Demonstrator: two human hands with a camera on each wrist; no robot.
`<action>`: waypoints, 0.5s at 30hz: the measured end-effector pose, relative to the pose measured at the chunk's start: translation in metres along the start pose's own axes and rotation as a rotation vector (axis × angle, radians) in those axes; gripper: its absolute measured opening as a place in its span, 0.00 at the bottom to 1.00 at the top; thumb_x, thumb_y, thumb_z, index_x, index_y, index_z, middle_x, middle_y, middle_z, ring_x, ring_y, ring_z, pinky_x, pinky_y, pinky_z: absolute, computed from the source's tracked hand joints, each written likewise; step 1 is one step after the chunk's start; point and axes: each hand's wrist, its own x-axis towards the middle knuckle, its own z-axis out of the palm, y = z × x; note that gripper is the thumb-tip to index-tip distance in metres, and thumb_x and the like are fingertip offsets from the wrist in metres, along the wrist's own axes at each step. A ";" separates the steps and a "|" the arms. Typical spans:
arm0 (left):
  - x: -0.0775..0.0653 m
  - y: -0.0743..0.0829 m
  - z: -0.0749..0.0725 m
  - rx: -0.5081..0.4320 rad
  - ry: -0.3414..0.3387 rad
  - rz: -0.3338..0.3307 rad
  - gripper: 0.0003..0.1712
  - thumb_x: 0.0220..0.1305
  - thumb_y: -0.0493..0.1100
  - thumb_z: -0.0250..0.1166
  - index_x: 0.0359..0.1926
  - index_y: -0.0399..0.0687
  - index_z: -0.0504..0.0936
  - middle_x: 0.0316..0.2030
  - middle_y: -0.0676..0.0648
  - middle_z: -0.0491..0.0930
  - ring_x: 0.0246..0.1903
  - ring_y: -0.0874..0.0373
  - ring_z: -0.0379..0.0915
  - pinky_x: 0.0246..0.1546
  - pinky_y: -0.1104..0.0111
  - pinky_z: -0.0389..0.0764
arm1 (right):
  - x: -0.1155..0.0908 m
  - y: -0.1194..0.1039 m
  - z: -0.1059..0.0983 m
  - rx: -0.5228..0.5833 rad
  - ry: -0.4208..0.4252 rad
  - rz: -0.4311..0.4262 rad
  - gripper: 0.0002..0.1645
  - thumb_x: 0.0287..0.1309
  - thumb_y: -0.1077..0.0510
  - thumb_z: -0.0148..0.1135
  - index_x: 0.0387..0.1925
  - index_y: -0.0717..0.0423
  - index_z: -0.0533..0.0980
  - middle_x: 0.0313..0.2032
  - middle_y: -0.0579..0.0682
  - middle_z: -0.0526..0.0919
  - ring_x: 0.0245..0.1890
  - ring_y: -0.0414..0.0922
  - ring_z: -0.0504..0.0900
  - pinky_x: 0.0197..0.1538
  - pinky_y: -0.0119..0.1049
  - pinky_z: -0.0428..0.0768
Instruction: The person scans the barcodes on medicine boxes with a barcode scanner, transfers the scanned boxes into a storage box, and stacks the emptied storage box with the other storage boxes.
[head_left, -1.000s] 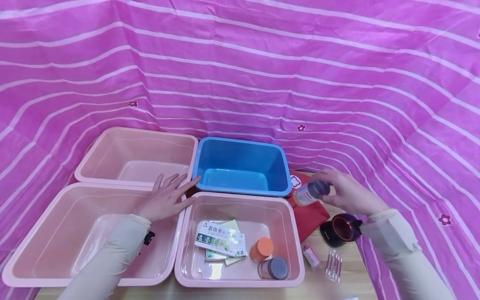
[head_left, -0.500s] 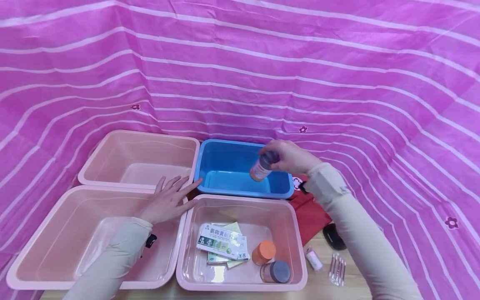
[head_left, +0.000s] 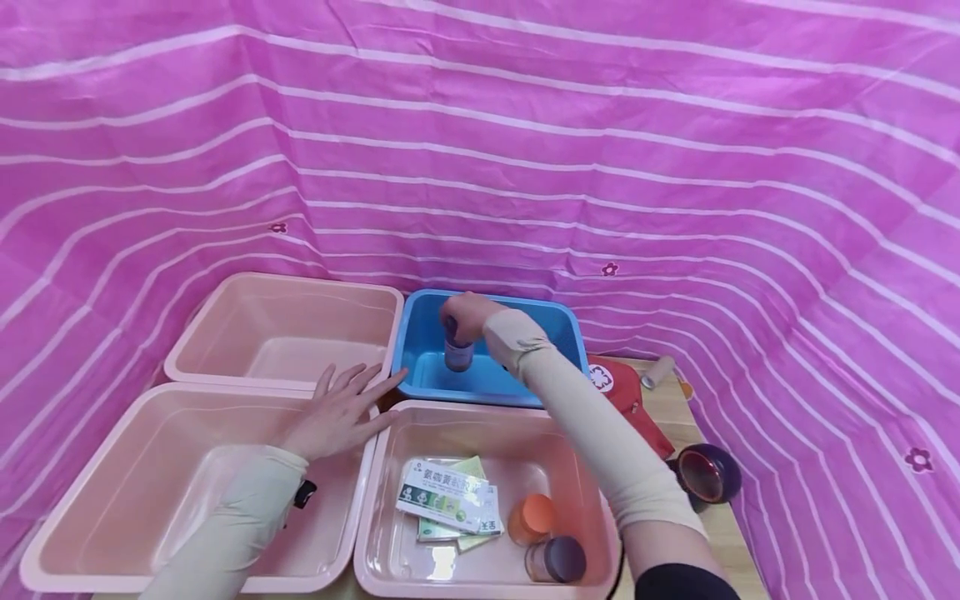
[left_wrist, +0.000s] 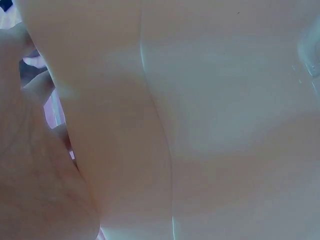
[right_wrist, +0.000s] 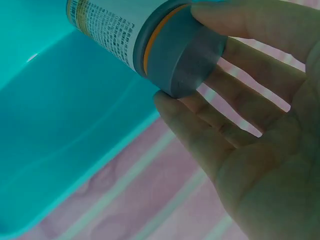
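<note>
In the head view my right hand [head_left: 467, 317] reaches into the blue bin [head_left: 566, 333], gripping a pill bottle [head_left: 458, 357] by its dark cap. The right wrist view shows the fingers and thumb around the grey cap [right_wrist: 185, 55], with a white printed label on the bottle's body below it. My left hand [head_left: 337, 412] rests with spread fingers where the bins' rims meet, its fingertips near the blue bin's front left corner. Beside it, the front right pink bin [head_left: 366, 525] holds several medicine boxes [head_left: 442, 498], an orange-capped bottle [head_left: 534, 517] and a dark-capped bottle [head_left: 564, 558].
Two more pink bins stand at left, one in front [head_left: 82, 508] and one behind [head_left: 322, 312]. Right of the bins lie a red pouch [head_left: 647, 427], a pale roll [head_left: 658, 372] and a dark round cup [head_left: 705, 475]. A striped pink curtain [head_left: 480, 167] surrounds the table.
My right hand has carried the pill bottle left from above the red pouch into the blue bin. My left hand has stayed in place. My right sleeve now hides the small items at the right.
</note>
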 end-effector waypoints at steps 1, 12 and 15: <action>0.000 0.000 0.000 0.001 -0.003 0.001 0.40 0.71 0.68 0.56 0.79 0.69 0.59 0.77 0.39 0.61 0.77 0.34 0.51 0.75 0.31 0.35 | 0.008 -0.001 0.003 -0.010 -0.003 0.006 0.17 0.61 0.64 0.70 0.53 0.56 0.84 0.42 0.51 0.86 0.41 0.46 0.81 0.46 0.38 0.85; 0.002 0.000 0.004 -0.012 -0.008 0.008 0.40 0.71 0.68 0.57 0.79 0.70 0.60 0.79 0.41 0.59 0.77 0.35 0.51 0.75 0.33 0.34 | 0.048 -0.010 0.029 -0.054 0.016 0.038 0.24 0.68 0.63 0.63 0.65 0.53 0.78 0.61 0.52 0.82 0.61 0.48 0.80 0.68 0.42 0.77; 0.000 -0.002 0.003 -0.018 -0.005 -0.013 0.40 0.71 0.68 0.57 0.79 0.69 0.60 0.78 0.41 0.60 0.77 0.35 0.51 0.75 0.33 0.34 | 0.048 -0.010 0.028 -0.047 0.022 0.042 0.28 0.69 0.63 0.63 0.68 0.52 0.75 0.67 0.52 0.78 0.67 0.48 0.76 0.71 0.43 0.74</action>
